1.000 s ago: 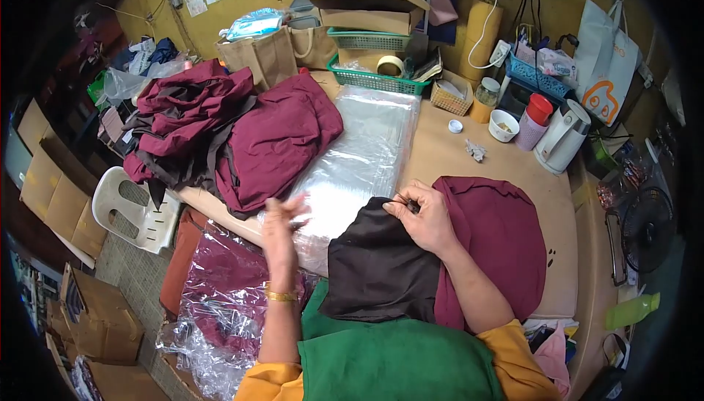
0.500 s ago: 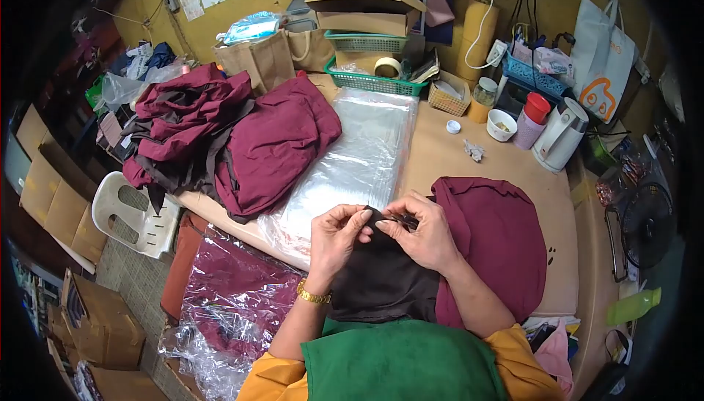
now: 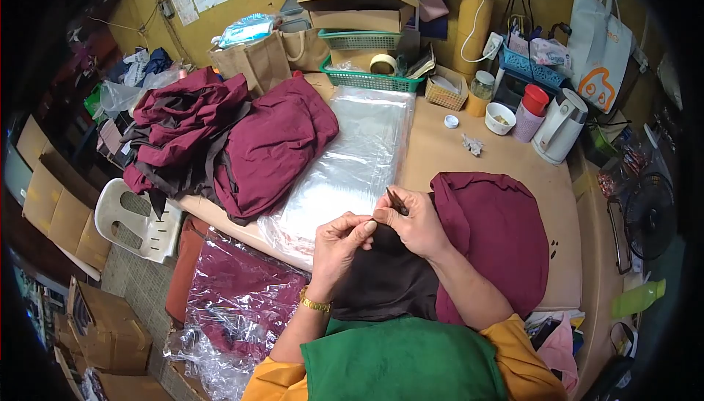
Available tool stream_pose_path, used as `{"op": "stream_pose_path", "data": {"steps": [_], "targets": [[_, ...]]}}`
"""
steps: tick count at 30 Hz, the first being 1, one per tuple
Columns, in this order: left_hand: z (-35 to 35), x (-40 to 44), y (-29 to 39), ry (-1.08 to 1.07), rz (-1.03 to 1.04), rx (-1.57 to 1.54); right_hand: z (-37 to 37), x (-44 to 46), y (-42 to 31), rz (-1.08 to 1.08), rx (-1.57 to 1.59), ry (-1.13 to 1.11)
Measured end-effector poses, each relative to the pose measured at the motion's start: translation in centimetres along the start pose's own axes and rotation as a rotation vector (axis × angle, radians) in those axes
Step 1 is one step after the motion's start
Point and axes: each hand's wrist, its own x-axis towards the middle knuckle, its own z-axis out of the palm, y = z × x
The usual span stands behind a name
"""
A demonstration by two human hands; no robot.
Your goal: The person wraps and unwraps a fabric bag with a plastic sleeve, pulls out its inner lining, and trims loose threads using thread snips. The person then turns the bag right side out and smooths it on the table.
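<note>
Dark fabric (image 3: 381, 276), the blackish part of a maroon garment (image 3: 499, 247), lies in front of me on the table. With thumb and forefinger pinched, my left hand (image 3: 341, 247) grips the top edge of that dark fabric. My right hand (image 3: 416, 221) touches the left fingertips and is closed round small dark thread snips (image 3: 397, 199), whose tip points up and away. The fingers hide most of the snips and the exact spot being pinched.
Flat clear plastic bags (image 3: 352, 159) lie beyond my hands. Maroon garments (image 3: 271, 144) are heaped at the left. A plastic-wrapped maroon garment (image 3: 235, 298) sits lower left. A kettle (image 3: 560, 126), a cup (image 3: 528, 118) and a bowl (image 3: 500, 118) stand at the back right.
My right hand has turned and risen slightly, so the snips now point upward from it. My left hand stays pinched on the fabric edge, slightly lower. The view has shifted a little.
</note>
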Motion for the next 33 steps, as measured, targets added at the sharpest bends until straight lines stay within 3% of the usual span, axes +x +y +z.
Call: {"op": "stream_pose_path", "data": {"steps": [1,3,4,6,10,13,29,32,33], "targets": [[-0.1,0.0,0.0,-0.001,0.0,0.001,0.0,0.0,0.1,0.0,0.001,0.002],[-0.2,-0.1,-0.1,0.009,-0.05,-0.086,-0.5,-0.2,0.4,0.318,0.581,0.052],[-0.3,-0.1,-0.2,0.009,-0.05,-0.085,-1.4,0.1,0.3,0.322,0.636,-0.007],[-0.8,-0.1,-0.3,0.062,-0.113,-0.201,-1.6,0.2,-0.7,0.128,0.151,0.052],[-1.0,0.0,-0.6,0.064,-0.121,-0.305,-1.4,-1.2,-1.0,0.126,0.156,-0.017],[-0.9,0.0,-0.6,0.0,-0.097,-0.334,-1.2,-1.7,-2.3,0.046,-0.192,-0.065],[-0.8,-0.4,-0.1,-0.069,-0.075,-0.257,-1.2,-1.7,-1.6,0.047,-0.159,-0.077],[-0.7,-0.3,-0.2,-0.07,-0.062,-0.238,-1.1,-1.7,-0.7,0.054,0.011,-0.072],[-0.6,-0.3,-0.2,-0.057,-0.05,-0.229,-0.8,-1.7,-0.6,0.08,0.093,0.021]]}}
